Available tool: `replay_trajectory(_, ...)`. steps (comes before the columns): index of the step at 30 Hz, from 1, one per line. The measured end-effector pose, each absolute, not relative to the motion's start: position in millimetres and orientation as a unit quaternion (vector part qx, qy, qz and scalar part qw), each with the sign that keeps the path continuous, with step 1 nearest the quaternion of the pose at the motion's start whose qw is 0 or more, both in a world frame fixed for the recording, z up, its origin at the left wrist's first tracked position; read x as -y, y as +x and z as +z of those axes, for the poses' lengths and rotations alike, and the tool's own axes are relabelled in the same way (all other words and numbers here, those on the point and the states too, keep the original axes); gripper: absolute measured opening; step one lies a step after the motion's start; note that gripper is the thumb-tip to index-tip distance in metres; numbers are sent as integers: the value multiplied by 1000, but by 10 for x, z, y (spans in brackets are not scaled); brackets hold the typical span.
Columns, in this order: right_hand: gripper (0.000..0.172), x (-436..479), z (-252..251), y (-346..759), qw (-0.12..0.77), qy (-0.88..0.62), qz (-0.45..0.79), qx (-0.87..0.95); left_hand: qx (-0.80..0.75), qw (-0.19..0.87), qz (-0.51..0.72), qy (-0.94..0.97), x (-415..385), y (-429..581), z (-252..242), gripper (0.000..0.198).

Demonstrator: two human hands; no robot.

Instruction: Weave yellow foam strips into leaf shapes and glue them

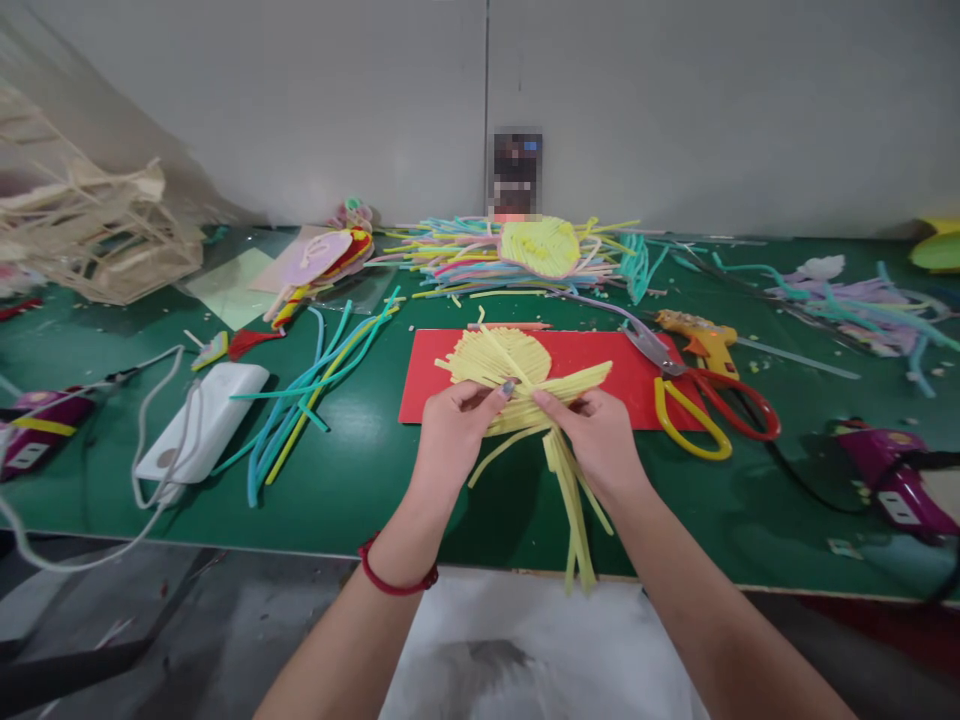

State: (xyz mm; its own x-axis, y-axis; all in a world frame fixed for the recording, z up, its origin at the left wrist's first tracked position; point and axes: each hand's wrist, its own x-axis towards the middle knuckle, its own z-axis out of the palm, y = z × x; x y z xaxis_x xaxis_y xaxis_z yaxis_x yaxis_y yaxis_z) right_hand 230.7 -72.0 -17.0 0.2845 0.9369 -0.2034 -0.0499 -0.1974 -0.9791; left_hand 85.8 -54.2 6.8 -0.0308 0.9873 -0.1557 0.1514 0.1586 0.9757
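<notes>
Both my hands are at a pale yellow round fan shape made of chenille stems, above a red card. My left hand is closed, pinching the lower left edge of the piece between thumb and fingers. My right hand is closed on the yellow stems at its lower right, the thumb pressed near the middle. Several loose stem ends hang below, past the table's front edge. A pencil lies along the back of the card. Scissors with red and yellow handles rest at its right end.
A yellow glue gun lies behind the scissors. Bundled coloured stems and a finished yellow fan shape lie at the back. Blue and yellow stems and a white power bank with a cable are at left.
</notes>
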Motion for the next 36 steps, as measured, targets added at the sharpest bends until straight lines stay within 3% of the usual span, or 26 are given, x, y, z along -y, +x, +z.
replay_trajectory(7,34,719,-130,2272,552,-559,516,341,-585,508,415,477,544,851,116,20)
replay_trajectory(19,42,731,-95,2295,466,-663,390,437,-598,413,316,610,443,771,329,15)
replay_trajectory(29,35,708,-93,2353,416,-645,408,495,-559,397,175,707,257,636,360,24)
replay_trajectory(36,32,678,-83,2388,427,-622,434,492,-529,477,283,643,294,691,160,28)
